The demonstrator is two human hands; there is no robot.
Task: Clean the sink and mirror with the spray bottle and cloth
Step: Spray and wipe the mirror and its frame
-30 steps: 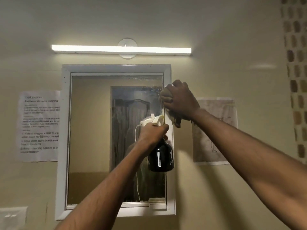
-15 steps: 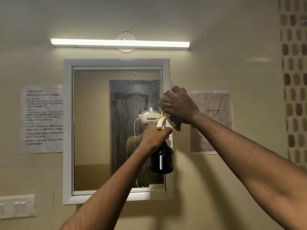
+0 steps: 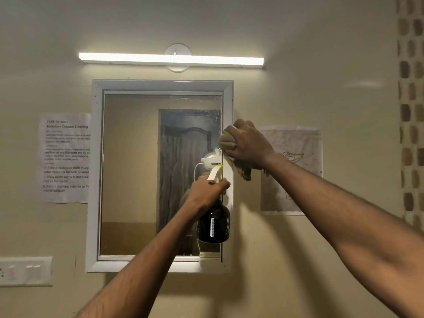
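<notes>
A white-framed mirror (image 3: 130, 171) hangs on the beige wall ahead. Its upper right glass looks streaked and misty. My left hand (image 3: 206, 193) grips a dark spray bottle (image 3: 214, 226) by its neck, the pale trigger head (image 3: 215, 173) sticking up above my fingers, in front of the mirror's right edge. My right hand (image 3: 246, 144) clutches a bunched tan cloth (image 3: 227, 140) pressed against the mirror's right frame, a loose end (image 3: 244, 172) hanging below my palm. The sink is out of view.
A lit tube light (image 3: 171, 59) runs above the mirror. A printed instruction sheet (image 3: 65, 157) is taped left of it, a drawing on paper (image 3: 296, 171) right of it. A white switch plate (image 3: 25, 270) sits low left. Patterned tiles (image 3: 410, 111) line the far right.
My right hand with the cloth has slid down the mirror's right edge, from the upper corner toward mid-height. The left hand stays put with the bottle. The view has tilted slightly upward.
</notes>
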